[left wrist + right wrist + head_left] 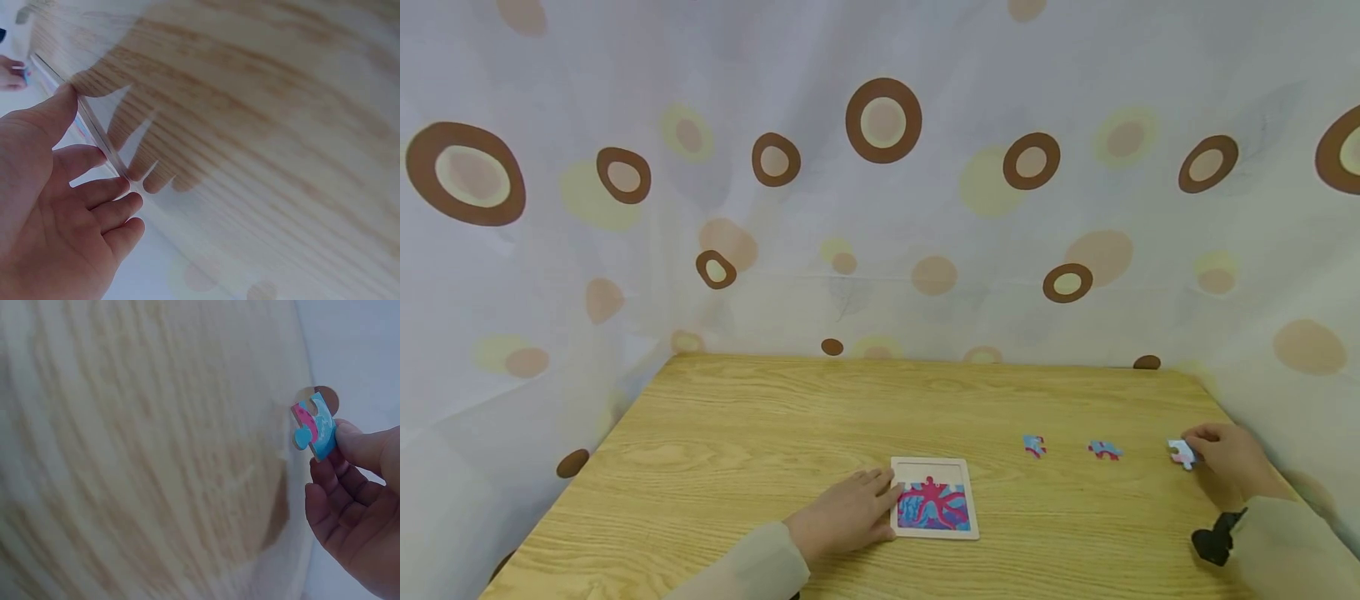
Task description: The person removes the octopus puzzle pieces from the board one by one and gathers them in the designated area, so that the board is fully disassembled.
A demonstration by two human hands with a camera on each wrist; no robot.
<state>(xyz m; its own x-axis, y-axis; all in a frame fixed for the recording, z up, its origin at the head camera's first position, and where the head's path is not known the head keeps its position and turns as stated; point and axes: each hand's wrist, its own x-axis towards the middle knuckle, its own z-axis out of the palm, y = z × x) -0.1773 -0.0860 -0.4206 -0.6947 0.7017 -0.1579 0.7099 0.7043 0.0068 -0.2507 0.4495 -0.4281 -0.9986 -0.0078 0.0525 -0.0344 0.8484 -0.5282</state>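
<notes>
A square wooden puzzle tray (931,462) lies on the table, its lower part filled with a picture of a pink octopus on blue. My left hand (855,510) rests at the tray's left side; in the left wrist view the thumb and fingertips (119,186) touch its edge. At the far right, my right hand (1236,458) pinches a blue and pink jigsaw piece (317,428) between thumb and fingers, held by one side with its knob and notch exposed. The tray's upper part shows bare wood.
Two more jigsaw pieces, one (1034,446) nearer the tray and another (1105,450) farther right, lie between the tray and my right hand. The wooden table (760,417) is bordered by a pale curtain (805,217) with brown circles behind and at both sides.
</notes>
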